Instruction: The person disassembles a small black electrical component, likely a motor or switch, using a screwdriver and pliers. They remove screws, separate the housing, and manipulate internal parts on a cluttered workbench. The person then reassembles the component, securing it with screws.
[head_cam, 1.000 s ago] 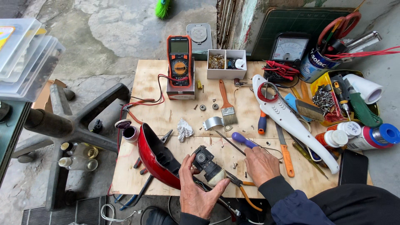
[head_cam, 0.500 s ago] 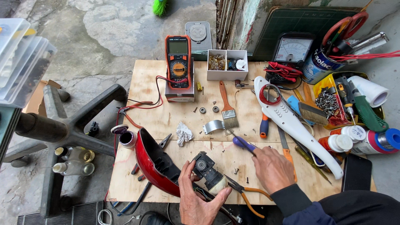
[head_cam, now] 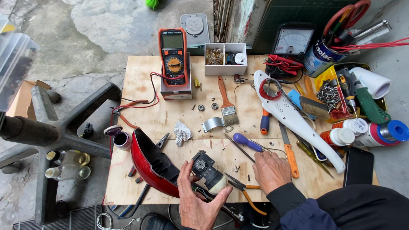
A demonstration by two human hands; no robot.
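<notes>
Now the left hand (head_cam: 197, 203) grips the small motor (head_cam: 208, 171), while the right hand (head_cam: 271, 170) rests half-curled, empty, just beside it.

Pale, rough plywood board (head_cam: 170, 119) with matt, scratched grain. Glossy red plastic housing shell (head_cam: 147, 164), matt black inside. Small black motor (head_cam: 208, 170) of matt plastic and dull metal, held in left hand (head_cam: 198, 200). Smooth white plastic cover (head_cam: 294, 115). Wooden-handled paintbrush (head_cam: 226, 100) with shiny metal ferrule. Crumpled white paper (head_cam: 182, 132).
</notes>
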